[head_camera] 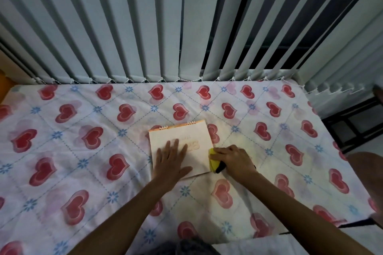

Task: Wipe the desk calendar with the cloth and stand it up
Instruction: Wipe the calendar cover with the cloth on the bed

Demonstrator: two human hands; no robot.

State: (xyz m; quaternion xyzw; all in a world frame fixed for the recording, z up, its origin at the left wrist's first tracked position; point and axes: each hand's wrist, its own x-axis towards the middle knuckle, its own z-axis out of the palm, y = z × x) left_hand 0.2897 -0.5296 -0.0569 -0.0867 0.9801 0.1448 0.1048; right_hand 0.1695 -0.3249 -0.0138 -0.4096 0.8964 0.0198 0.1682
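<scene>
A pale cream desk calendar (pixel 186 136) with a wire spiral along its far edge lies flat on the heart-patterned sheet (pixel 83 122). My left hand (pixel 171 160) rests palm down on its near left part, fingers spread. My right hand (pixel 234 158) is closed around a yellow cloth with a black edge (pixel 214 161), which touches the calendar's right edge. Most of the cloth is hidden under the hand.
White vertical blinds (pixel 145 27) hang along the far edge of the surface, their chain (pixel 186 79) just above the sheet. A dark frame (pixel 352 126) stands off the right side. A brown rounded object (pixel 366 172) shows at the right edge.
</scene>
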